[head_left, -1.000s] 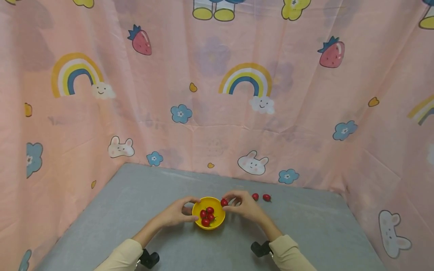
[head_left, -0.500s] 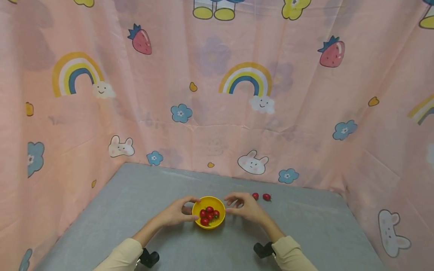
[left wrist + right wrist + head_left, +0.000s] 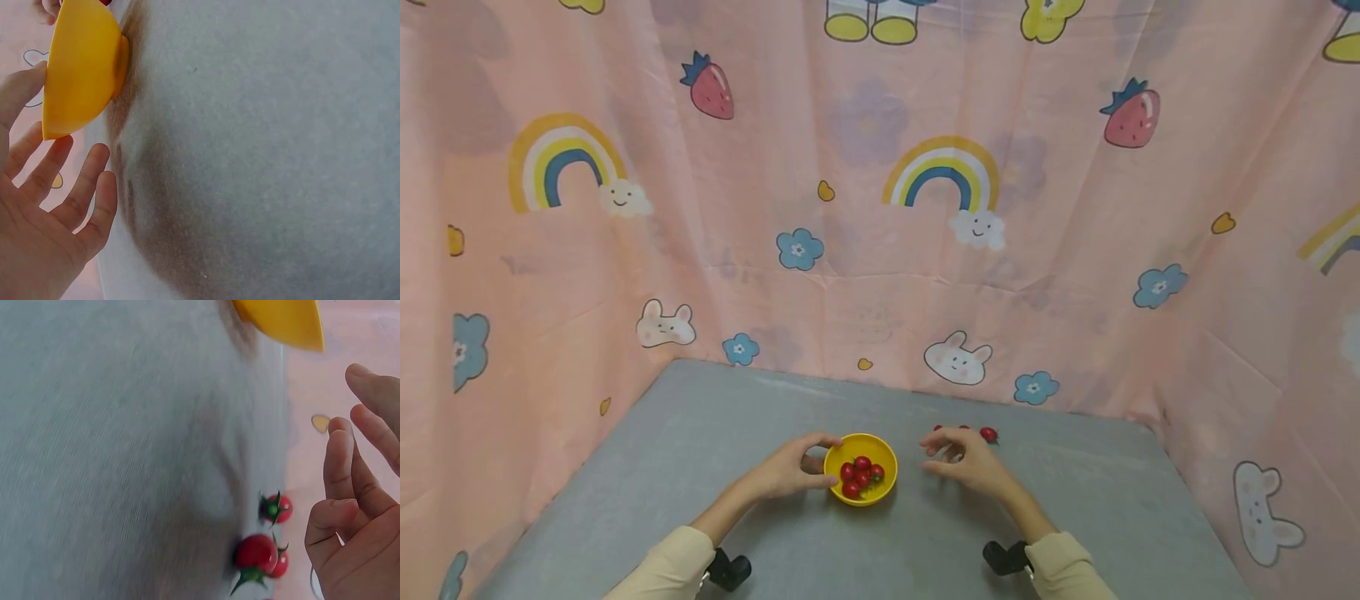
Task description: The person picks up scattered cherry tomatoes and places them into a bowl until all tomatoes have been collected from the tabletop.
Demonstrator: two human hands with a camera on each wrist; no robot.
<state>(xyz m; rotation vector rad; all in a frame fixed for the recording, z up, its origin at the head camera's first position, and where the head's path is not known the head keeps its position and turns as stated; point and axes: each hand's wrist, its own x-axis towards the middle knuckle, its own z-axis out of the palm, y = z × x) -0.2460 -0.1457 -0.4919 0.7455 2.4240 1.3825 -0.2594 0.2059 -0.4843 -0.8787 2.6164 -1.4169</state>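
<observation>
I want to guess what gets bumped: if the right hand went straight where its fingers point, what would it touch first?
Probably the yellow bowl. The right hand points toward its side, but how high the hand sits is unclear, so it might pass over the rim.

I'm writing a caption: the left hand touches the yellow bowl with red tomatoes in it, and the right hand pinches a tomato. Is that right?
Not quite: the right hand holds nothing, as the right wrist view shows. The left hand does touch the yellow bowl with red tomatoes in it.
</observation>
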